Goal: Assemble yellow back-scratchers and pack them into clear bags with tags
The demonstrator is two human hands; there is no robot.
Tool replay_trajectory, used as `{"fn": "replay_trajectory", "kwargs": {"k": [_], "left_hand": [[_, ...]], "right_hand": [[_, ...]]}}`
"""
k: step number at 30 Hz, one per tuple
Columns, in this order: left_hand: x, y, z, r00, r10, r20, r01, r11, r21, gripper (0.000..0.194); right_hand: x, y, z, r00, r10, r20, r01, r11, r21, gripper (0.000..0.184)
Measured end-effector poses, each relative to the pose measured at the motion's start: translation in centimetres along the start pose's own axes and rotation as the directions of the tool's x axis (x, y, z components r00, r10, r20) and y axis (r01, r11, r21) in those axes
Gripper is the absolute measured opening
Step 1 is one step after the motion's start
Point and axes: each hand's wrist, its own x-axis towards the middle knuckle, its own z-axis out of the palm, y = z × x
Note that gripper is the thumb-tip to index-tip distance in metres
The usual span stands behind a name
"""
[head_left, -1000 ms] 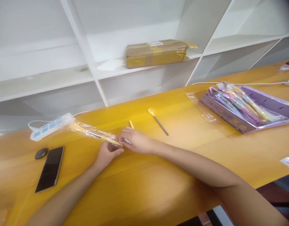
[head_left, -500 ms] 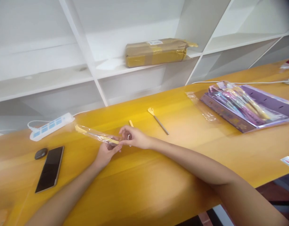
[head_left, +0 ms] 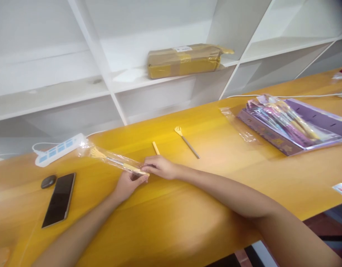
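A back scratcher (head_left: 119,163) with a yellow claw head, metal shaft and yellow handle lies inside a clear plastic sleeve (head_left: 84,147). My left hand (head_left: 127,185) is closed around its handle from below, thumb along the handle's end. My right hand (head_left: 161,167) is closed at that same end, fingertips pinching by the sleeve's edge; exactly what they grip is partly hidden. Just beyond my right hand, a short yellow stick (head_left: 156,148) lies on the table. Farther right rests an unwrapped claw-headed scratcher piece (head_left: 189,145) with a bare metal shaft.
A purple box (head_left: 268,135) of wrapped scratchers stands at right, with an empty plastic sleeve (head_left: 239,126) beside it. At left are a power strip (head_left: 62,148), a mouse (head_left: 48,181) and a phone (head_left: 59,200). A taped parcel (head_left: 184,61) sits on the shelf.
The wrapped scratcher has shifted and turned, its claw and metal shaft now showing more plainly. Its handle end has moved right. My right hand's fingers have come lower over that end.
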Motion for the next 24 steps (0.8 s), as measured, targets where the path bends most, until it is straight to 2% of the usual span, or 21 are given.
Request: {"fn": "replay_trajectory", "kwargs": {"k": [3,7,11,21,24], "left_hand": [[0.0,0.1,-0.2,1.0,0.002,0.031,-0.005,0.994,0.108,0.035],[-0.1,0.1,-0.5,0.999,0.008,0.05,-0.016,0.989,0.146,0.037],[-0.1,0.2,-0.6,0.995,0.038,0.091,-0.049,0.991,0.125,0.038],[-0.1,-0.1,-1.0,0.983,0.098,0.154,-0.1,0.995,0.006,0.032],[-0.3,-0.1,-1.0,0.974,0.081,0.213,-0.089,0.996,0.031,0.034]], "right_hand": [[-0.1,0.1,0.1,1.0,-0.005,-0.019,0.004,1.0,-0.021,0.035],[-0.3,0.3,0.3,0.999,-0.027,-0.027,0.026,0.999,-0.027,0.039],[-0.4,0.5,0.5,1.0,-0.025,-0.013,0.024,0.999,-0.028,0.048],[-0.4,0.4,0.9,0.999,0.032,-0.021,-0.03,0.996,0.078,0.055],[-0.6,0.1,0.2,0.994,0.076,0.082,-0.092,0.973,0.214,0.057]]}}
